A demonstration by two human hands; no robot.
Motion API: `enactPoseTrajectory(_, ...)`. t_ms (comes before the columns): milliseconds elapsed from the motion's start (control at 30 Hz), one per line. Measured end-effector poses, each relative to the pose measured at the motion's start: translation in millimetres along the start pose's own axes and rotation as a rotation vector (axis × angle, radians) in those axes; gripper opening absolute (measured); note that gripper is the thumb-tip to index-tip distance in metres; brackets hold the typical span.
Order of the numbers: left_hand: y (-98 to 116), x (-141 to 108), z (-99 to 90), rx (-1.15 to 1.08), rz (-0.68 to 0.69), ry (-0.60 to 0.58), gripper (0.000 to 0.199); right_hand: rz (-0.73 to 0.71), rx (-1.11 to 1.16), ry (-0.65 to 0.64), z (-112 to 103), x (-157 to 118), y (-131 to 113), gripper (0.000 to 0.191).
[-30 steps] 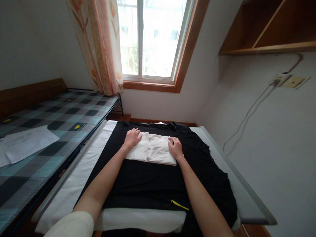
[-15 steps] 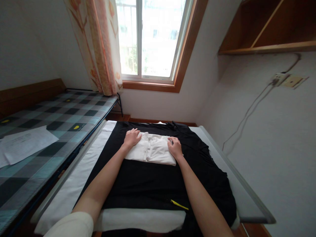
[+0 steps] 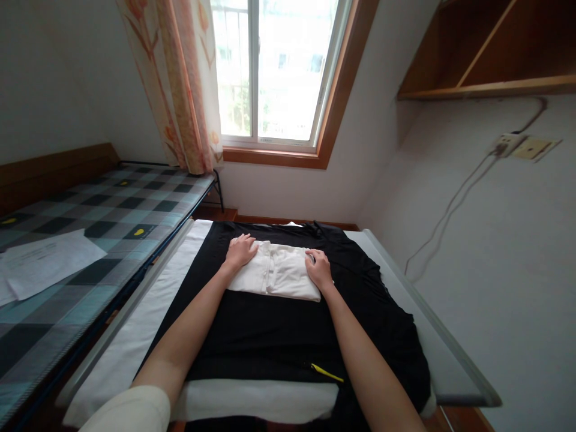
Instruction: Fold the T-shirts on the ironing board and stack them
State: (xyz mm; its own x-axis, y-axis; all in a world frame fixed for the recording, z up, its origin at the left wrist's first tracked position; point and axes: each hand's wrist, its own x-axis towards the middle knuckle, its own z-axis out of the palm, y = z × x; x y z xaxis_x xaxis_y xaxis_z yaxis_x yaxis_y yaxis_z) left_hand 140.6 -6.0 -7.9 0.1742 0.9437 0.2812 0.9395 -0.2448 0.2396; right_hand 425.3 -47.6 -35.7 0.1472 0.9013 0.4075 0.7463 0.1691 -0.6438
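Note:
A folded white garment point(image 3: 288, 273) lies flat as a rectangle on a spread black cloth point(image 3: 265, 336). On its left end rests my left hand point(image 3: 242, 250), palm down with fingers stretched out. My right hand point(image 3: 318, 268) lies over the right end, its fingers slightly bent and apart, pressing on the fabric. Neither hand grips the garment. A small yellow strip point(image 3: 327, 372) lies on the black cloth close to my right forearm. White fabric point(image 3: 261, 401) shows beneath the near edge of the black cloth.
The cloths cover a table with a grey edge point(image 3: 468, 366). At left stands a bed with a checked mattress point(image 3: 153, 204) and papers point(image 3: 54, 264) on it. Ahead are a curtain point(image 3: 184, 90) and a window point(image 3: 288, 72). A cord point(image 3: 450, 210) hangs from a wall socket under a wooden shelf point(image 3: 486, 87).

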Motion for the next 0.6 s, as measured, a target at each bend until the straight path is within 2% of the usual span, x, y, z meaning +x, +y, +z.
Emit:
enactPoseTrajectory(467, 2.0, -0.2, -1.5, -0.011, -0.017, 0.002, 0.038, -0.011, -0.031, 0.005, -3.6, -1.3, -4.4, 0.028)
enactPoseTrajectory(600, 14.4, -1.4, -6.8, -0.052, -0.009, 0.018, 0.032, -0.132, -0.158, -0.007, -12.6, -5.1, -21.5, 0.03)
